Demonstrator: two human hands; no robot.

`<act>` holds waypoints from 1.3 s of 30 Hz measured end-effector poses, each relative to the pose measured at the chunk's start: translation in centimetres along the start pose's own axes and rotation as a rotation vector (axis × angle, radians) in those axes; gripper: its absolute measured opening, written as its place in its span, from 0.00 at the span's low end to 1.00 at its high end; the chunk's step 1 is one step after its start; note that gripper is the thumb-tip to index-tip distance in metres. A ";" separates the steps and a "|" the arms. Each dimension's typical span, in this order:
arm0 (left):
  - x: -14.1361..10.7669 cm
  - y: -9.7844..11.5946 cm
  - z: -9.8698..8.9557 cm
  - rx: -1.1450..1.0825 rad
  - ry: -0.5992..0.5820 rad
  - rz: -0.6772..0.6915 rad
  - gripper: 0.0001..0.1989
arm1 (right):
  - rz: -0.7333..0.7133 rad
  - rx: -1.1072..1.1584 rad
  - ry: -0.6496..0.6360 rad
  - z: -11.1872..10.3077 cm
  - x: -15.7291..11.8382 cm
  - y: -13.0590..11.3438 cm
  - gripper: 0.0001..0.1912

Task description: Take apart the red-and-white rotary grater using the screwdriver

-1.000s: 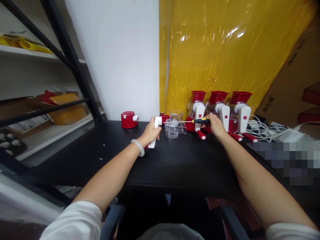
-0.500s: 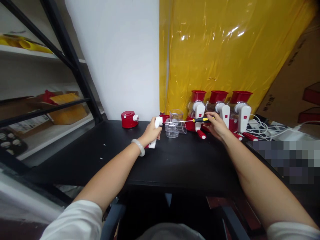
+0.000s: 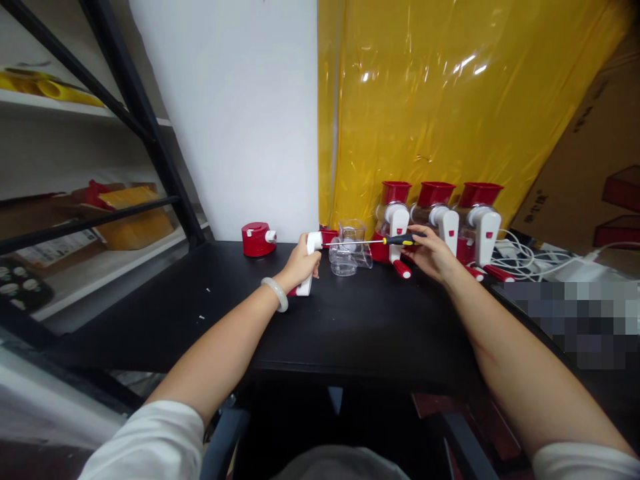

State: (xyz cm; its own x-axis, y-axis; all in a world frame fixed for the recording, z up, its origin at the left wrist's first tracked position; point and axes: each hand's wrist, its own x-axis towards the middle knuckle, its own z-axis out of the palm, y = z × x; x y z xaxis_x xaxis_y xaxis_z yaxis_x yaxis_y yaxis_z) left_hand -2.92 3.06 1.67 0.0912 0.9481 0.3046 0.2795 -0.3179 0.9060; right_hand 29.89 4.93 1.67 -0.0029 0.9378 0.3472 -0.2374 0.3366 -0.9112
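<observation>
My left hand (image 3: 299, 261) is closed around a white crank handle (image 3: 314, 241) with a red grip, held just above the black table. In my right hand (image 3: 431, 253) is a screwdriver (image 3: 399, 241) with a black and yellow handle, pinched between the fingers. Its long thin shaft lies level and points left, the tip at the white end of the crank handle. Whether the tip sits inside the end or only touches it, I cannot tell. Behind the shaft stands a clear plastic grater body (image 3: 345, 257). A red round base (image 3: 259, 240) with a white knob stands farther left.
Several assembled red and white rotary graters (image 3: 436, 197) stand in a row at the back right, near white cables (image 3: 530, 257). Two small white scraps lie on the black table (image 3: 240, 327) at left. A shelf rack (image 3: 135, 127) rises on the left.
The screwdriver handle has turned in my right hand, and its fingers have shifted. Both hands otherwise stay nearly in place.
</observation>
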 end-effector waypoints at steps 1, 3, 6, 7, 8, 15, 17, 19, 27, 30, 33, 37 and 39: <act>0.0 0.0 0.0 0.008 -0.002 0.002 0.24 | -0.017 -0.035 0.025 0.0 0.2 0.1 0.20; 0.0 -0.1 -0.1 0.051 -0.006 0.023 0.24 | -0.042 -0.133 0.098 -0.1 0.5 0.5 0.21; -0.1 -0.2 -0.2 0.153 -0.008 0.077 0.25 | -0.049 -0.324 0.181 -0.5 1.0 1.1 0.26; -0.1 -0.2 -0.3 0.179 -0.007 0.094 0.26 | -0.051 -0.383 0.191 -0.7 1.0 1.3 0.27; -0.1 -0.2 -0.3 0.196 -0.009 0.109 0.26 | -0.055 -0.429 0.194 -0.8 1.1 1.5 0.28; -0.2 -0.1 -0.2 0.182 -0.021 0.116 0.27 | -0.041 -0.255 0.201 -0.7 1.1 1.6 0.31; -0.1 -0.1 -0.2 0.168 -0.022 0.109 0.27 | -0.020 -0.204 0.185 -0.6 1.0 1.6 0.31; -0.1 -0.2 -0.3 0.152 -0.023 0.105 0.27 | -0.006 -0.157 0.151 -0.5 0.9 1.5 0.30; 0.0 -0.2 -0.2 0.051 -0.008 0.051 0.25 | 0.050 0.022 -0.002 -0.6 0.1 0.6 0.27; 0.0 0.2 -0.1 0.021 0.010 0.038 0.24 | 0.046 0.030 -0.022 -0.6 -0.1 0.5 0.28; -0.2 0.4 -0.1 0.010 0.024 0.018 0.23 | 0.043 0.039 -0.034 -0.6 -0.2 0.4 0.28; -0.2 0.4 0.0 0.006 0.018 0.018 0.22 | 0.046 0.018 -0.017 -0.5 0.1 0.5 0.26; -0.1 0.2 -0.1 0.039 0.015 0.036 0.23 | 0.048 -0.082 0.028 -0.4 0.3 0.6 0.22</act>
State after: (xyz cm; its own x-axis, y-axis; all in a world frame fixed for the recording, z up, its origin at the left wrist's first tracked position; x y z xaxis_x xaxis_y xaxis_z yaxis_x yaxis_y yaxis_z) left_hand -2.95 2.87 1.83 0.0876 0.9357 0.3418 0.3131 -0.3516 0.8822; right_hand 30.15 5.50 1.11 0.0149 0.9545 0.2977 -0.1575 0.2962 -0.9420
